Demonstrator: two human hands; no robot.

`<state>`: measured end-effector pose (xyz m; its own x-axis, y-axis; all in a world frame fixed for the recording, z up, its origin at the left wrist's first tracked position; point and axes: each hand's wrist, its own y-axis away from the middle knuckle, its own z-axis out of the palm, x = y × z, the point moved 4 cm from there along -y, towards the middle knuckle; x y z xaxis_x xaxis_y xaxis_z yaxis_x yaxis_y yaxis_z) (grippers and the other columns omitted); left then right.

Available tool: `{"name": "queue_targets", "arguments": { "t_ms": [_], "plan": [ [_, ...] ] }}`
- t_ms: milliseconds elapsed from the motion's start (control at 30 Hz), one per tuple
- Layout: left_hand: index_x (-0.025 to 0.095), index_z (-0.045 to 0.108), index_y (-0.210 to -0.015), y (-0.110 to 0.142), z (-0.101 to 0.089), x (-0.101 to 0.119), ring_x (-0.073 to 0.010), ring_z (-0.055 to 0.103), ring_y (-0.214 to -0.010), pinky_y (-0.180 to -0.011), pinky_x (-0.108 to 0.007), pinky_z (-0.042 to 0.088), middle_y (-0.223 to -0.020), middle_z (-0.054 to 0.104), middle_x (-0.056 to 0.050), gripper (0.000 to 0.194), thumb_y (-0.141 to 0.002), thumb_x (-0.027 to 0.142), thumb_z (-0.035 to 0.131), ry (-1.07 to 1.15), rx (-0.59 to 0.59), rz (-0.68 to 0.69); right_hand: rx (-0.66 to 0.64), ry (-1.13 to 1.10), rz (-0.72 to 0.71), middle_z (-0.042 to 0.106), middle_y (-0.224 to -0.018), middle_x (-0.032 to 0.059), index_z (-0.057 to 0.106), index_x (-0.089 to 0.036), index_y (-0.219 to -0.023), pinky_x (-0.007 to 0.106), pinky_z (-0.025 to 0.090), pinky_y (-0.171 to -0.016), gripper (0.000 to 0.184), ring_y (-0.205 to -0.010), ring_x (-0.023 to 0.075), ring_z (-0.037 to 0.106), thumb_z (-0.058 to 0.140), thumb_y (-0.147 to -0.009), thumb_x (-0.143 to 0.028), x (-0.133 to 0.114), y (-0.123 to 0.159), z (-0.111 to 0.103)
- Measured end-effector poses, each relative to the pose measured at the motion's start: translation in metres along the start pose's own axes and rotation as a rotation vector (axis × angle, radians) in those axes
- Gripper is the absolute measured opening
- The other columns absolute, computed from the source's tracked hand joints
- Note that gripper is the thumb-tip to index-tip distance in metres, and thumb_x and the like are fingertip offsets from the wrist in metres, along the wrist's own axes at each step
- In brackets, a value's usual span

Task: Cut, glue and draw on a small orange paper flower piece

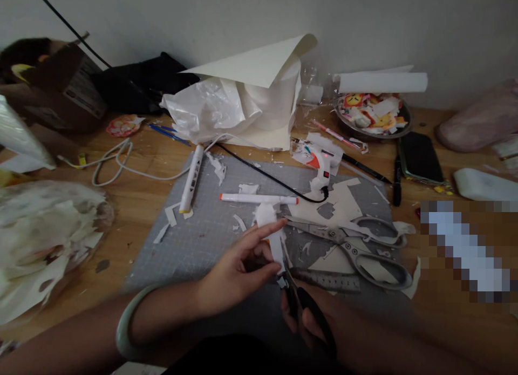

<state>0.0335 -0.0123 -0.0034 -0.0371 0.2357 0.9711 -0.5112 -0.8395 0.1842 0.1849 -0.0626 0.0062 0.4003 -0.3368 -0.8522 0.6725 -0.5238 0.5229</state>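
Observation:
My left hand (pixel 243 261), with a pale bangle on its wrist, pinches a small strip of white paper (pixel 275 245) between thumb and fingers. In my right hand (pixel 299 310) is a pair of black-handled scissors (pixel 318 318). Their blades point up and away from me, along the right edge of the strip; whether they are cutting into it I cannot tell. Beneath both hands lies a grey cutting mat (pixel 170 261). Large grey metal scissors (pixel 346 243) rest open to the right, and a ruler (pixel 327 279) is partly covered by my right hand.
A white glue gun (pixel 321 170) stands behind, its black cable crossing the mat. Two markers, one orange-tipped (pixel 259 198) and one yellow-tipped (pixel 191 178), lie among paper scraps. At the back are a metal bowl (pixel 407 128) of scraps and a phone (pixel 421 156); a scrap-filled plastic bag (pixel 48 240) sits left.

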Motion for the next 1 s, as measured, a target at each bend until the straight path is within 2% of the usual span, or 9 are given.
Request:
{"name": "queue_targets", "arguments": {
  "t_ms": [200,433,700,900,1000],
  "plan": [
    [0.024,0.044,-0.136,-0.0004,0.001,0.001,-0.0091,0.049,-0.065,-0.062,-0.022,0.04,-0.077,0.053,0.002,0.058,-0.081,0.012,0.06,-0.017,-0.005,0.017,0.017,0.008,0.004,0.051,-0.079,0.0029,0.042,-0.018,-0.085,0.023,0.04,-0.055,0.017,-0.062,0.0114,0.043,0.039,-0.087,-0.035,-0.0008,-0.0011,-0.0004],
    [0.023,0.042,-0.137,-0.0005,-0.0022,-0.0001,-0.0096,0.05,-0.065,-0.06,-0.021,0.04,-0.075,0.055,0.002,0.059,-0.082,0.014,0.061,0.01,0.034,0.009,0.026,-0.028,-0.009,0.049,-0.077,0.0022,0.04,-0.019,-0.082,0.022,0.04,-0.053,0.022,-0.061,0.0114,0.042,0.041,-0.085,-0.041,0.0017,-0.0027,-0.0013],
    [0.025,0.044,-0.136,0.0006,-0.0016,-0.0012,-0.011,0.05,-0.068,-0.063,-0.023,0.041,-0.077,0.056,0.0,0.058,-0.082,0.014,0.061,-0.035,0.014,0.025,0.024,-0.003,0.013,0.05,-0.075,0.0015,0.041,-0.02,-0.08,0.022,0.04,-0.053,0.018,-0.061,0.0106,0.043,0.043,-0.086,-0.037,-0.002,-0.0011,-0.001],
    [0.025,0.043,-0.137,0.001,-0.002,0.0001,-0.0117,0.05,-0.069,-0.065,-0.024,0.042,-0.076,0.057,0.001,0.058,-0.082,0.016,0.061,-0.092,0.006,0.02,0.053,-0.043,-0.008,0.048,-0.072,0.0005,0.041,-0.019,-0.076,0.021,0.037,-0.051,0.028,-0.059,0.0104,0.041,0.04,-0.088,-0.045,0.003,-0.0025,0.0004],
    [0.024,0.043,-0.137,0.0012,-0.0012,0.0018,-0.0112,0.049,-0.067,-0.064,-0.023,0.041,-0.073,0.055,0.002,0.058,-0.082,0.015,0.06,-0.097,0.004,0.009,0.071,-0.063,-0.036,0.047,-0.07,-0.0001,0.042,-0.019,-0.075,0.023,0.036,-0.052,0.043,-0.058,0.0105,0.04,0.037,-0.087,-0.06,0.0074,-0.0031,0.0009]
  ]
}}
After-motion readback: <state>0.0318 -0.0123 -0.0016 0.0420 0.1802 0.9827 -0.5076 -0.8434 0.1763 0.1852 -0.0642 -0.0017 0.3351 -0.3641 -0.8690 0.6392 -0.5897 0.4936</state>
